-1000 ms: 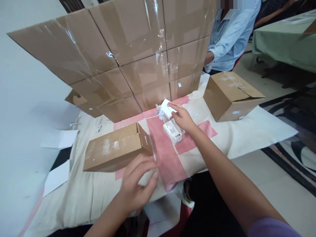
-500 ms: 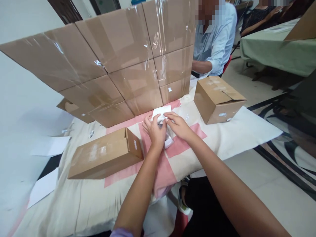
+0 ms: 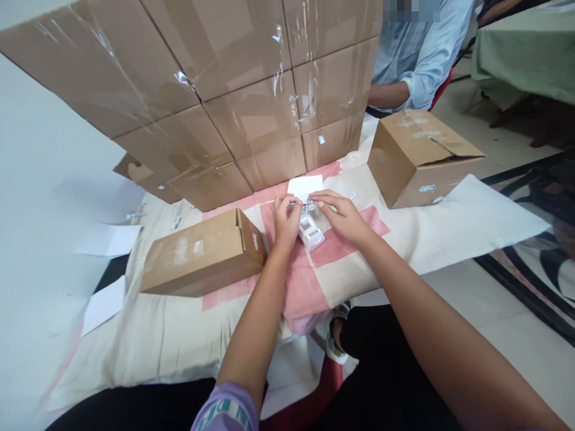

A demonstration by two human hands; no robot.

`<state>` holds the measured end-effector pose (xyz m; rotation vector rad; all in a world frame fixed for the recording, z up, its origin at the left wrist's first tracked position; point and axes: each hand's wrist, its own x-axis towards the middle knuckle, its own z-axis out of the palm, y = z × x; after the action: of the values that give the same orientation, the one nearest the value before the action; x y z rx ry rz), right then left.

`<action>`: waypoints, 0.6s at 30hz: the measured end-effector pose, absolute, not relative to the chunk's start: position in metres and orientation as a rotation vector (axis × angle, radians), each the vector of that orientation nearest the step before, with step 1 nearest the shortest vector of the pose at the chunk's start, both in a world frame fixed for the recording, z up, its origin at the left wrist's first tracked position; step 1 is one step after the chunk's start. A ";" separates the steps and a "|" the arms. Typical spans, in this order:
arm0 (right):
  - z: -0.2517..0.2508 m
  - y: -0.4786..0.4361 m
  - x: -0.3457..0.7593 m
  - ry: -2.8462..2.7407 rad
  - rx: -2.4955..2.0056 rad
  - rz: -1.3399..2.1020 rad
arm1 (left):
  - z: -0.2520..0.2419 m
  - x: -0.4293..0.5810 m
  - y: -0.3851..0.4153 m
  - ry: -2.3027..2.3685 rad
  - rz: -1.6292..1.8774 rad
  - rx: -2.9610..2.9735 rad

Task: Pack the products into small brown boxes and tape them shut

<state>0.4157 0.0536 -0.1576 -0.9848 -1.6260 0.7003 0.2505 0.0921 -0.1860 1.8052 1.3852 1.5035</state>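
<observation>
My left hand (image 3: 287,218) and right hand (image 3: 344,216) meet just beyond a white plastic device (image 3: 311,232), which lies on the table (image 3: 179,335), on its cream-and-pink cloth. My left fingers are bent with thumb and fingertips close together; I cannot tell whether they pinch anything. My right fingers reach forward with the thumb below them, and whether they grip something I cannot tell either. Between my fingertips, at the device's far end, are small crumpled scraps (image 3: 308,207), too small to make out. A white sheet (image 3: 305,185) lies flat just past them, beyond the device.

Left of the device sits a long cardboard box (image 3: 193,251); well to its right, and farther off, another carton (image 3: 422,155). Behind the device a tall taped cardboard panel (image 3: 251,114) rises. A person in a light blue shirt (image 3: 433,60) is beyond it, to the right.
</observation>
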 end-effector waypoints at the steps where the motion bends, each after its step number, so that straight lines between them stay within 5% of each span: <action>1: -0.158 0.053 0.415 -1.620 -0.989 0.702 | -0.186 0.252 0.092 1.376 1.495 1.799; 18: -0.160 0.062 0.423 -1.183 -1.005 1.019 | -0.186 0.258 0.089 1.419 1.424 1.816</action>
<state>0.4229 0.0618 -0.1599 -1.0049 -1.1833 1.0189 0.2583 0.0893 -0.1860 1.8160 1.4188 1.4239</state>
